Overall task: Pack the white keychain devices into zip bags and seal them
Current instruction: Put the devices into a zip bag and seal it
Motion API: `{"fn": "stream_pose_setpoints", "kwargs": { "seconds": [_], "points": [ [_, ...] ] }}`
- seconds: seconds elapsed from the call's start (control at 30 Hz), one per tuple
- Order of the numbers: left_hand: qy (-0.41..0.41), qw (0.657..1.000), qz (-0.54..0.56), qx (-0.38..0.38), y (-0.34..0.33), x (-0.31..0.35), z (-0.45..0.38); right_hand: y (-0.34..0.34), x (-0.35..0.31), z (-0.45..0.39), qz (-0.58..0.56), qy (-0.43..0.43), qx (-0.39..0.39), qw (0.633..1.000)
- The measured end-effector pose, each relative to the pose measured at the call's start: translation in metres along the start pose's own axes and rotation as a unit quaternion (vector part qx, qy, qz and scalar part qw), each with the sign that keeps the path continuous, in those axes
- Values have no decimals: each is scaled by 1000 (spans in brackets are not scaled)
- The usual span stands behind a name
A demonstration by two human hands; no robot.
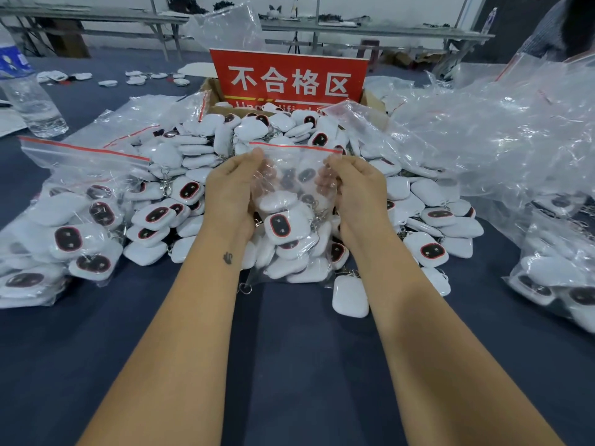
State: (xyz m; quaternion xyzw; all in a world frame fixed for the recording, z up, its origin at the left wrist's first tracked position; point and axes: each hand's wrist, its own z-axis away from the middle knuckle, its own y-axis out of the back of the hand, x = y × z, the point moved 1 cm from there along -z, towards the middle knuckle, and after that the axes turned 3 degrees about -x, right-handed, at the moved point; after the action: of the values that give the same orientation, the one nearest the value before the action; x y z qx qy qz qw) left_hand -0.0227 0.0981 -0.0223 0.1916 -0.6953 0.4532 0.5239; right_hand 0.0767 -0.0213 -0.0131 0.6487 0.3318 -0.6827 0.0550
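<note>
**Centrally, a filled zip bag is gripped by both hands**

Centrally, a clear zip bag (291,217) with a red strip along its top edge is held upright between the two hands, just above the dark blue table (289,365). Its lower half is packed with white keychain devices (283,226), several of them turned so that a dark oval face with a red rim is seen through the plastic. The bag's bottom edge is seen just at the table surface, in front of the pile; whether it rests there cannot be told.

The left hand (230,191) is curled around the bag's left side near the top, and the right hand (355,191) is curled around the right side at the same height. Fingertips of both hands are seen through the plastic, pressed against it from behind. The red strip is stretched between the hands, just above them.

Behind and around the bag, a large heap of loose devices (199,162) is spread across the table. One loose device (350,299) is laid face down just beside the right forearm. Filled bags (64,226) are stacked to the left, and more filled bags (553,278) are seen at the far right. A mound of empty bags (499,136) is piled at the right rear. A red sign (289,78) is stood in a cardboard box behind the heap, and a water bottle (29,94) is placed at the far left.
</note>
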Motion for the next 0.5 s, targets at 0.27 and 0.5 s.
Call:
{"fn": "stream_pose_setpoints", "kwargs": {
  "seconds": [0.27,0.5],
  "points": [
    [-7,999,35,33,2,2,0,4,4,-2,58,15,17,998],
    [-28,997,45,53,-3,6,6,4,7,-4,67,15,35,997]
  ]
}}
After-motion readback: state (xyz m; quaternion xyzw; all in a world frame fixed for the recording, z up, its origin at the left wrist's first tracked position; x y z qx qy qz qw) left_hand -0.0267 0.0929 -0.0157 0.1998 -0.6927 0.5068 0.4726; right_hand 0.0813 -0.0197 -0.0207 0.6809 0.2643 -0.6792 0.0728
